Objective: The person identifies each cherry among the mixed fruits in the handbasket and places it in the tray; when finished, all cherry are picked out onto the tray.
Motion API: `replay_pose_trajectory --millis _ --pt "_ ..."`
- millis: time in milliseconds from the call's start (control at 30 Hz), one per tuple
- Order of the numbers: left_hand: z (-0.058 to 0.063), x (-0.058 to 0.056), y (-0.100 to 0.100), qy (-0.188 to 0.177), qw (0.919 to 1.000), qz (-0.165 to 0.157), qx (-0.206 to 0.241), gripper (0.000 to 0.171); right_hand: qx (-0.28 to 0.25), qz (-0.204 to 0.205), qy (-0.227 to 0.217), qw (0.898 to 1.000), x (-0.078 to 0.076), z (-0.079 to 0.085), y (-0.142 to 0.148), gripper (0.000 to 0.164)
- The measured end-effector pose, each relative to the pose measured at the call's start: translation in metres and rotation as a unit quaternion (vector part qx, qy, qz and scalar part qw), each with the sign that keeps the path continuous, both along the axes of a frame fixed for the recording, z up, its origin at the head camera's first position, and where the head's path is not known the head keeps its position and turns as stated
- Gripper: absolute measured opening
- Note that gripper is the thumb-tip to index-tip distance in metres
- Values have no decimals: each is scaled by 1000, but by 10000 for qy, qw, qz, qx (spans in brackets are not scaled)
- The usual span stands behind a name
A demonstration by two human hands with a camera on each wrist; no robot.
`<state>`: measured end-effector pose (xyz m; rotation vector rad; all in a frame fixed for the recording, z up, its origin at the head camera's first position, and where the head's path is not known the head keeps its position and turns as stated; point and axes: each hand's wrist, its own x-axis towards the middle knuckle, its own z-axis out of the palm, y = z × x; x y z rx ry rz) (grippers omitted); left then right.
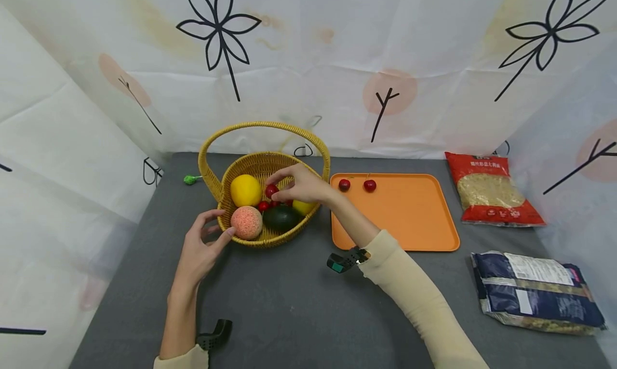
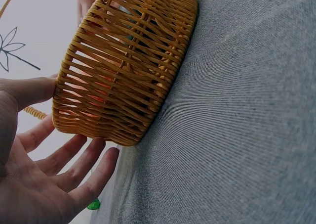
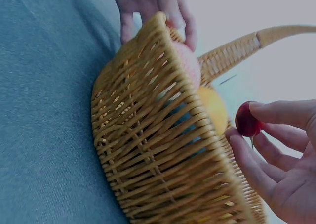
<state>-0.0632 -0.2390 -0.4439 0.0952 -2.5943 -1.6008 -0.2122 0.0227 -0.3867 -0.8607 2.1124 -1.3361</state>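
Observation:
My right hand (image 1: 301, 182) pinches a dark red cherry (image 3: 248, 119) between thumb and fingertips, above the inside of a yellow wicker basket (image 1: 265, 244) with a tall arched handle. At the basket's left side, my left hand (image 1: 201, 246) holds its rim, thumb on the front edge and fingers spread along the woven wall (image 2: 116, 70). In the basket lie a pinkish peach (image 1: 247, 223), a round yellow fruit (image 1: 246, 190), a dark green avocado (image 1: 281, 219) and small red cherries (image 1: 263, 206). Another yellow fruit (image 1: 303, 206) is partly hidden at the right.
An orange tray (image 1: 400, 219) lies right of the basket, with two cherries (image 1: 369, 186) near its back left edge. Farther right are a red bag (image 1: 491, 189) and a dark blue bag (image 1: 537, 291). A small green item (image 1: 190, 180) lies behind the basket's left side.

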Motion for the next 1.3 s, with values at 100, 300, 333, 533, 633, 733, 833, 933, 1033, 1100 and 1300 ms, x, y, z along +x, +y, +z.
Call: replay_pose_trajectory --millis 100,300,333,533,633,733,833,933,1033,1100,1300 --pt "0 0 0 -4 10000 -13 5 56 -218 76 -56 9997 11 9 12 37" --pt "2 0 1 -37 10000 16 29 55 -583 340 535 9963 34 27 39 33" --pt "2 0 1 -41 10000 25 26 55 -669 393 557 9954 38 29 43 33" --pt "1 -1 0 -41 10000 27 14 56 -988 379 596 9926 57 35 71 36" --pt "1 -1 0 -18 10000 19 33 56 -969 191 724 9925 66 36 86 35" --pt "1 -1 0 -3 10000 20 35 56 -1031 35 765 9917 74 37 101 35" --pt "1 -1 0 -2 10000 6 39 56 -1069 -115 738 9915 80 35 117 35" --pt "1 -1 0 -17 10000 5 73 56 -963 -330 715 9922 80 30 134 36" --pt "1 0 0 -33 9999 24 94 55 -743 -631 750 9924 78 23 152 37" --pt "1 0 0 -31 9999 27 97 55 -554 -920 821 9908 76 17 164 37" --pt "1 0 0 2 9999 13 104 55 -383 -1759 1137 9771 63 -4 195 37"
